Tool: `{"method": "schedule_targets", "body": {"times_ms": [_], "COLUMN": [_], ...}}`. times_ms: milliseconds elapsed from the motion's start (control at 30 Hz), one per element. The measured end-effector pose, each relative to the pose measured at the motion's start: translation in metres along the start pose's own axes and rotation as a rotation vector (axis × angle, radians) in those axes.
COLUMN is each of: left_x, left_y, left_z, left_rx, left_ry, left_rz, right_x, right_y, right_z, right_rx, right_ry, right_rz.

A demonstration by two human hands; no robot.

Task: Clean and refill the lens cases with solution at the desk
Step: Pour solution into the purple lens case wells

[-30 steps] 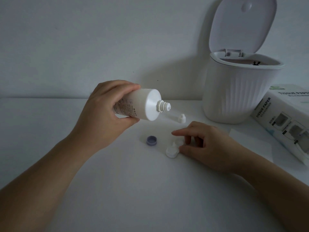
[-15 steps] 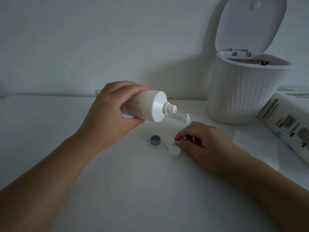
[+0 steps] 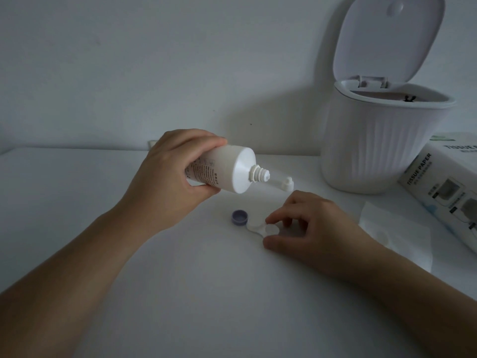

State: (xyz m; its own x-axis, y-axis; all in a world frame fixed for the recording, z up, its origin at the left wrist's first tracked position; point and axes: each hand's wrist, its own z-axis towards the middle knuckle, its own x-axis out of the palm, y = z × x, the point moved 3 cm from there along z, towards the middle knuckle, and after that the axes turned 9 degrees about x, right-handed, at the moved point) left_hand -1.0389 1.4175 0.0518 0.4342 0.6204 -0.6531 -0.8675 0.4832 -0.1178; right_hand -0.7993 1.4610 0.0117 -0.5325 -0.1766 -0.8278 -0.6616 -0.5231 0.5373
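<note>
Nozzle and well are not yet lined up, and that gap is what your next move turns on. Your left hand (image 3: 167,177) has its fingers and thumb curled round the solution bottle (image 3: 222,170), which lies nearly on its side in the air, long axis running from your palm toward the lens case, bare threaded nozzle (image 3: 259,174) tipped slightly down. Taking the lens case (image 3: 263,228) as the landmark: the nozzle hangs above it and a little to the far left, so any drop would likely land short of the well. The case lies flat on the desk (image 3: 180,293), its long axis running left to right, the open left well toward the bottle. Your right hand (image 3: 309,228) is the nearer one; its forefinger (image 3: 277,217) and thumb (image 3: 273,245) pinch the case's right end from behind and in front, probably steadying it. Just left of the case, almost touching, a purple cap (image 3: 239,217) sits open side up. Behind the case stands the bottle cap (image 3: 287,184); farther right are a tissue (image 3: 395,241), a tissue box (image 3: 444,189) and an open bin (image 3: 374,140). Bring the nozzle right and toward you before squeezing, I judge.
</note>
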Motion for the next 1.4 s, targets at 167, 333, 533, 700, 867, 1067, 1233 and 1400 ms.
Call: {"method": "schedule_targets", "body": {"times_ms": [167, 333, 533, 700, 867, 1067, 1233, 1400], "left_x": [0.0, 0.001, 0.002, 0.004, 0.006, 0.006, 0.006, 0.006], "left_y": [0.003, 0.004, 0.005, 0.003, 0.001, 0.001, 0.004, 0.005], "left_z": [-0.001, 0.0, 0.0, 0.0, 0.001, 0.002, 0.002, 0.003], "left_rx": [0.003, 0.041, 0.085, 0.1, 0.126, 0.161, 0.2, 0.226], "left_ry": [0.03, 0.049, 0.043, 0.066, 0.076, 0.068, 0.054, 0.053], "left_rz": [-0.007, 0.016, 0.037, 0.046, 0.063, 0.092, 0.124, 0.136], "right_x": [-0.005, -0.015, -0.025, -0.027, -0.028, -0.027, -0.026, -0.025], "right_y": [0.0, -0.003, 0.001, 0.005, 0.005, 0.004, 0.003, 0.003], "right_z": [0.0, -0.003, -0.006, -0.008, -0.008, -0.007, -0.007, -0.007], "right_rx": [0.047, 0.115, 0.106, 0.098, 0.11, 0.118, 0.129, 0.131], "right_ry": [-0.013, -0.033, -0.052, -0.071, -0.068, -0.073, -0.058, -0.045], "right_rz": [0.098, 0.239, 0.345, 0.378, 0.373, 0.37, 0.372, 0.385]}}
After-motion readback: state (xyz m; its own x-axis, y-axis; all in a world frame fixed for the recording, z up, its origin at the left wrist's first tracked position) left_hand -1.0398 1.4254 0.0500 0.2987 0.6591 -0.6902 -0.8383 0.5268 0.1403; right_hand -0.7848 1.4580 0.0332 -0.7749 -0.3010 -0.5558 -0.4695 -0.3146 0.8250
